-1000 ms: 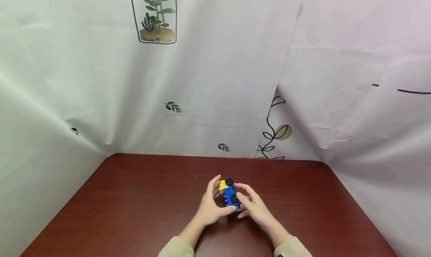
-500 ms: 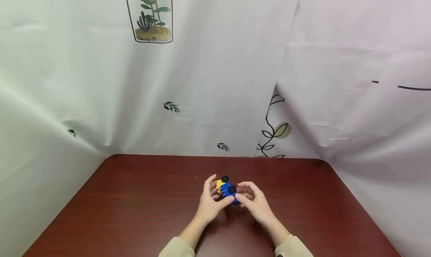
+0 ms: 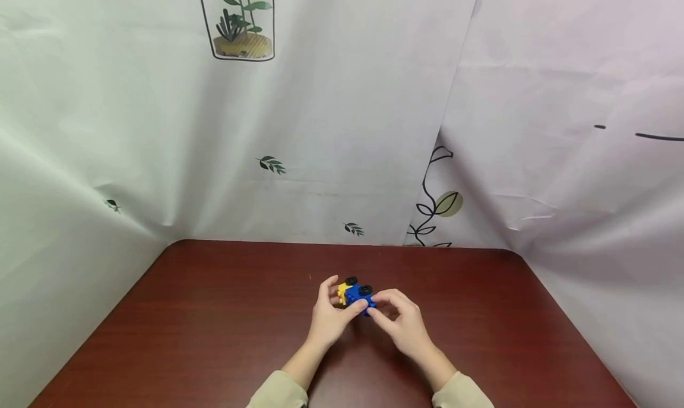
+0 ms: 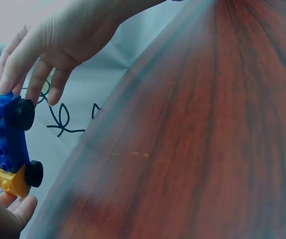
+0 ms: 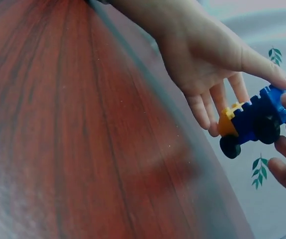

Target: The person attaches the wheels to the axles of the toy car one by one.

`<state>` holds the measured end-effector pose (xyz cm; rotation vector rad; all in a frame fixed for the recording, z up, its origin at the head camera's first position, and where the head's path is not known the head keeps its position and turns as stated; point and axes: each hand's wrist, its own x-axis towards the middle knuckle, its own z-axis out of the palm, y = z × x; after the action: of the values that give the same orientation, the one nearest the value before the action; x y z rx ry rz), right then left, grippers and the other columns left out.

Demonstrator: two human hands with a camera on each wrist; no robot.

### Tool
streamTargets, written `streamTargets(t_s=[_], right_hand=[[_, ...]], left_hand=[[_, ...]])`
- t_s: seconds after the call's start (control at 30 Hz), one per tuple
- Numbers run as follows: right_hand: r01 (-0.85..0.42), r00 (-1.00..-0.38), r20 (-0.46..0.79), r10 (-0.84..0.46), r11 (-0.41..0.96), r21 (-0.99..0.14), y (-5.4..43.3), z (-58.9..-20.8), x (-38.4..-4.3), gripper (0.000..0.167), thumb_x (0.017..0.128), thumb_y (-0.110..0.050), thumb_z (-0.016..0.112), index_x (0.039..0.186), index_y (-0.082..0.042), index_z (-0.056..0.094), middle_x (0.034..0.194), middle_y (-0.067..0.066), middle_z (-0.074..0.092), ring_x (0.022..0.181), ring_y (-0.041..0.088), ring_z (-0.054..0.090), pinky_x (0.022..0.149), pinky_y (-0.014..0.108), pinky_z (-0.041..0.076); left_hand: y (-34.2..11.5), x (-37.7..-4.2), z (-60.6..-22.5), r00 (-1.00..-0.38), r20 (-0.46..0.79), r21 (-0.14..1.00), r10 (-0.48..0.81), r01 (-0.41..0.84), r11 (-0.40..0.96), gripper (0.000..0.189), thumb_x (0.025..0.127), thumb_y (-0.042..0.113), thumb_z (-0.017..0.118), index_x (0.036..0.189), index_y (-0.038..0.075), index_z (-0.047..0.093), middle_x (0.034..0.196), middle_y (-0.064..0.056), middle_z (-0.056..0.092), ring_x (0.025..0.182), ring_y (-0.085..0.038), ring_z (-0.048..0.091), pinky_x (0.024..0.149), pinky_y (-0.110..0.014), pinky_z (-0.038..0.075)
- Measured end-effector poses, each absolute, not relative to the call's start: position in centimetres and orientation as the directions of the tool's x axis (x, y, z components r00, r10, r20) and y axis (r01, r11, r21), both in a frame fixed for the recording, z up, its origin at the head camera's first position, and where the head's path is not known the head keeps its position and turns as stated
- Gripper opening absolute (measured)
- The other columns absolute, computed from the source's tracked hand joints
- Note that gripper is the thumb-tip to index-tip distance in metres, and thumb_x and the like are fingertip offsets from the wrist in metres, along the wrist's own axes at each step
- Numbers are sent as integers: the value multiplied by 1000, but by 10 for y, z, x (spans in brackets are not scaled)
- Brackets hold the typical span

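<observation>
Both hands hold a toy car built of studded blocks (image 3: pixel 357 293), blue with a yellow block at one end and black wheels. Its studs show in the left wrist view, where the blue body (image 4: pixel 6 134) stands above the yellow block (image 4: pixel 11 181). My left hand (image 3: pixel 328 320) spans the car lengthwise, fingers at the yellow end and thumb on the blue end. With thumb and index finger, my right hand (image 3: pixel 404 325) pinches the blue end. In the right wrist view two black wheels (image 5: pixel 267 129) show along the car's side.
A dark red-brown wooden table (image 3: pixel 214 325) extends under the hands, its far corners rounded. White cloth (image 3: pixel 331 99) printed with plants hangs behind it and along both sides.
The car has tilted so its blue end points more to the right, and it has shifted slightly left and away. The right hand's grip has moved onto that end.
</observation>
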<state>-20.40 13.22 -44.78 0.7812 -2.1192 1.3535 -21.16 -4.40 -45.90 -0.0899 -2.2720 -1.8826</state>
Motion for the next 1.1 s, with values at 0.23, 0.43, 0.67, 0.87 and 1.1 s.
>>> streamTargets(t_s=[0.23,0.43,0.67,0.87,1.1], right_hand=[[-743,-584,809,-69,448,-498,133,-457,-212,32,70,14,73,97,-2,71,98,14,66,71,20,66,61,15,52],[-691,-608,794,-16,504,-519,133,-456,-214,26,78,14,66,99,0,72,97,12,67,67,18,65,57,11,49],[-470,-813,582,33,553,-688,136,-452,-217,24,87,-1,62,108,-6,72,108,6,69,101,21,65,80,29,54],[-287,-929,369,33,565,-773,138,-453,-220,25,89,-7,60,111,-6,70,111,10,70,101,20,62,82,37,51],[-240,-959,282,-12,560,-793,139,-451,-224,27,90,-8,58,115,-2,68,115,15,67,112,26,60,89,43,50]], left_hand=[[-44,-210,-455,-978,179,969,-103,157,189,82,71,37,82,136,5,41,121,-16,59,96,-22,56,71,-25,51],[-45,-210,-452,-966,213,962,-146,182,203,68,74,28,80,130,5,47,119,-14,63,94,-21,60,70,-22,51],[-45,-214,-448,-962,220,947,-159,172,273,56,79,19,72,129,6,50,120,-12,64,100,-23,62,78,-33,52],[-44,-213,-449,-967,219,933,-127,170,316,52,79,9,64,129,3,49,121,-14,64,106,-25,63,79,-33,52],[-44,-213,-446,-976,191,933,-105,148,327,50,82,8,60,130,4,48,123,-16,63,107,-27,62,88,-42,51]])
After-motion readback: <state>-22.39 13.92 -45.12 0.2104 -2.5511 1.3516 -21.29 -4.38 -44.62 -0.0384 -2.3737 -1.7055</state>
